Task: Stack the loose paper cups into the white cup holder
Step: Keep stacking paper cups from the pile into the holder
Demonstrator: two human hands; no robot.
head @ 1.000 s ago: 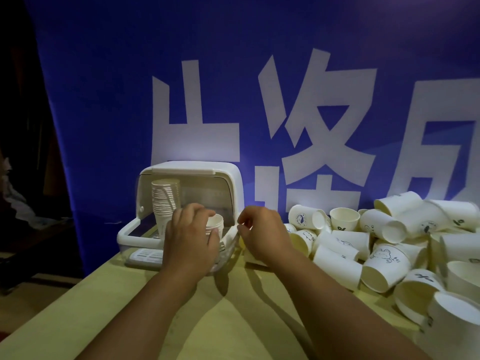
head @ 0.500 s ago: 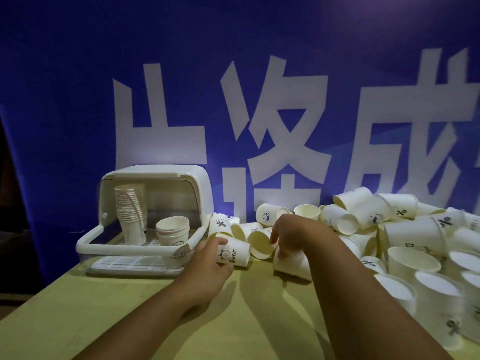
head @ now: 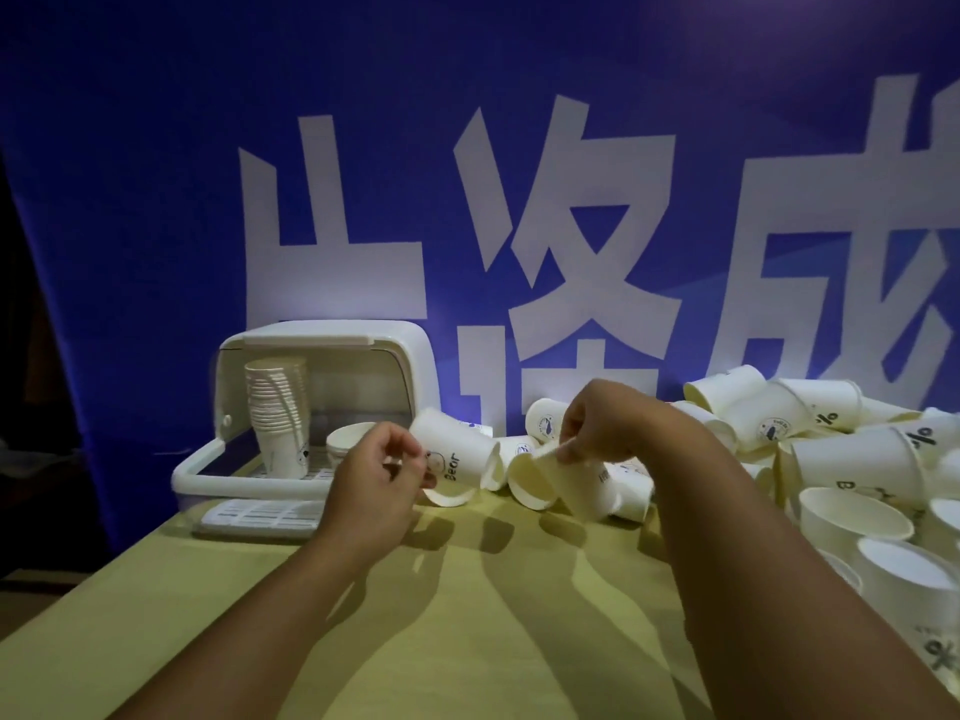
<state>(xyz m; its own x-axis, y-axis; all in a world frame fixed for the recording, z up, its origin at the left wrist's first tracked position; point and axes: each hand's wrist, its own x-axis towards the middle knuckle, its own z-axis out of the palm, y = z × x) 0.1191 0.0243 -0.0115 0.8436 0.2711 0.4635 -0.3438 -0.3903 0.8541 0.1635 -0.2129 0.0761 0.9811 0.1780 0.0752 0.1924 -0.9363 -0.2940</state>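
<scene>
The white cup holder [head: 208, 472] stands open at the table's left, with a tall stack of cups [head: 275, 413] and a short stack [head: 348, 439] inside. My left hand [head: 376, 485] grips a paper cup marked "Bear" [head: 457, 452], lifted and lying sideways, just right of the holder. My right hand [head: 602, 426] pinches the rim of another paper cup [head: 566, 483], tilted with its mouth toward the left. A pile of loose paper cups [head: 831, 449] covers the right side of the table.
The yellow-green table [head: 467, 615] extends toward me between my forearms. A blue banner with large white characters [head: 519, 226] hangs right behind the holder and cups. A slotted white tray [head: 260, 514] lies in front of the holder.
Both hands left the holder and went right to the loose cups. Each has picked one up and lifted it off the table. The camera view shifted right.
</scene>
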